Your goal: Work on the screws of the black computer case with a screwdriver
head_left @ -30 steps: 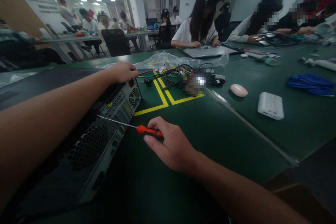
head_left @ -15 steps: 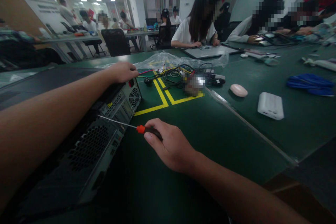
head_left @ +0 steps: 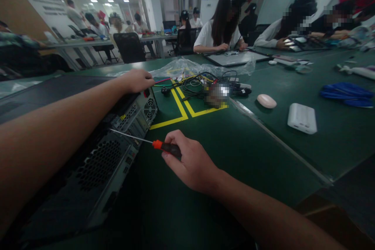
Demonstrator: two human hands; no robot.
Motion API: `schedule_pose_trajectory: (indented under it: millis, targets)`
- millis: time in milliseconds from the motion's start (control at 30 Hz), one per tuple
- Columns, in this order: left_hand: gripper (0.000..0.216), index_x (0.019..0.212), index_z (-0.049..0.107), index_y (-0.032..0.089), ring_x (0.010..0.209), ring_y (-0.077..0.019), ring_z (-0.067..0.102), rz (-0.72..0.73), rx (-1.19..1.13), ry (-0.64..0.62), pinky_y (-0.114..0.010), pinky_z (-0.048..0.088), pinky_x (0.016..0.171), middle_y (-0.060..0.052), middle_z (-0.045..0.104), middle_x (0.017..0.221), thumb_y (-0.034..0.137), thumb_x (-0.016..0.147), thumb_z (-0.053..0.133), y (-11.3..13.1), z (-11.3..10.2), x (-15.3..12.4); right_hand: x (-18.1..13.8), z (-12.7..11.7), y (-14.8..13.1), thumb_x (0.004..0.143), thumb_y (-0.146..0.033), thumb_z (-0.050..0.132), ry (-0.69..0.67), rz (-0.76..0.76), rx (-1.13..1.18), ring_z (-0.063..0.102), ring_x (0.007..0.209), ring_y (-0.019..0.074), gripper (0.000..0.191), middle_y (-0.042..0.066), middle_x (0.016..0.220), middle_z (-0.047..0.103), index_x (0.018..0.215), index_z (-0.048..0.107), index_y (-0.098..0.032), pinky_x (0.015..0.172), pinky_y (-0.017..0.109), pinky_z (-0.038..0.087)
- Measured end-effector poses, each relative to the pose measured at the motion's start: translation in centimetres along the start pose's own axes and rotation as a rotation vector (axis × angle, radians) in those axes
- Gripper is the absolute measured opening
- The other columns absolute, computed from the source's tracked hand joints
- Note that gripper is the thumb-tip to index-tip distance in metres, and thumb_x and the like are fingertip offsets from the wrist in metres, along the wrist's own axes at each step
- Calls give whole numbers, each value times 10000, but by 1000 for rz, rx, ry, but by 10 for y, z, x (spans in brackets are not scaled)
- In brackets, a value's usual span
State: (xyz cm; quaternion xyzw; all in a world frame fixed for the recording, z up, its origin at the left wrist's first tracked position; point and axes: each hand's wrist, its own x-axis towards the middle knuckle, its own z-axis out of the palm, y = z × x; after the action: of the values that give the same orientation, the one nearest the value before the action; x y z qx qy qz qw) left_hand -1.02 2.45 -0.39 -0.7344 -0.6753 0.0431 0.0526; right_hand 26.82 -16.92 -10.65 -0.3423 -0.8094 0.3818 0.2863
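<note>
A black desktop computer case (head_left: 96, 164) lies on its side on the green table (head_left: 234, 148), its vented rear panel facing me. My left hand (head_left: 136, 81) rests closed over the case's far top corner. My right hand (head_left: 190, 162) is closed round the orange-and-black handle of a screwdriver (head_left: 158, 145). The thin metal shaft runs left and its tip touches the rear panel near the case's upper edge.
Yellow tape lines (head_left: 181, 109) mark the table beyond the case. A tangle of cables (head_left: 202, 84) and a clear plastic bag (head_left: 187, 66) lie behind them. A pink oval object (head_left: 266, 100), a white box (head_left: 302, 118) and blue cloth (head_left: 347, 93) lie to the right. Other people work at the far side.
My right hand's fingers have shifted slightly on the screwdriver handle, as if turning it. The shaft stays at the same spot on the rear panel. My left hand has not moved.
</note>
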Motion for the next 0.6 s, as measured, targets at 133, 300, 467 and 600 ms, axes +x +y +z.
schedule_pose_trajectory:
  millis: [133, 300, 467, 600]
  targets:
    - [750, 1519, 864, 211, 1300, -377, 786, -1, 21, 3, -424, 592, 1090, -158, 873, 1413, 563, 1066, 381, 1, -1, -1, 0, 0, 0, 1074, -311, 696, -2, 6, 2, 647, 781, 199, 150, -4, 968, 753, 1183, 597, -280, 759, 344, 411]
    - [749, 1521, 858, 180, 1295, -369, 792, -16, 11, -22, -409, 583, 1092, -190, 863, 1424, 557, 1072, 392, 3, -2, -2, 0, 0, 1, 1075, -333, 693, -10, 4, 6, 659, 807, 211, 155, 12, 983, 758, 1189, 604, -278, 767, 356, 424]
    - [726, 1495, 876, 219, 1270, -370, 786, 10, 24, 8, -413, 597, 1059, -158, 882, 1390, 555, 1066, 396, 1, 0, 0, 0, 0, 1, 1072, -330, 692, -1, -8, 2, 661, 794, 207, 153, 6, 971, 765, 1187, 606, -278, 762, 357, 435]
    - [721, 1490, 885, 231, 1271, -378, 786, 15, 15, 7, -424, 598, 1066, -149, 889, 1371, 557, 1059, 408, 0, 0, 0, 0, 0, 1, 1070, -333, 692, -4, -14, 4, 659, 788, 206, 152, 6, 965, 764, 1181, 603, -278, 757, 357, 435]
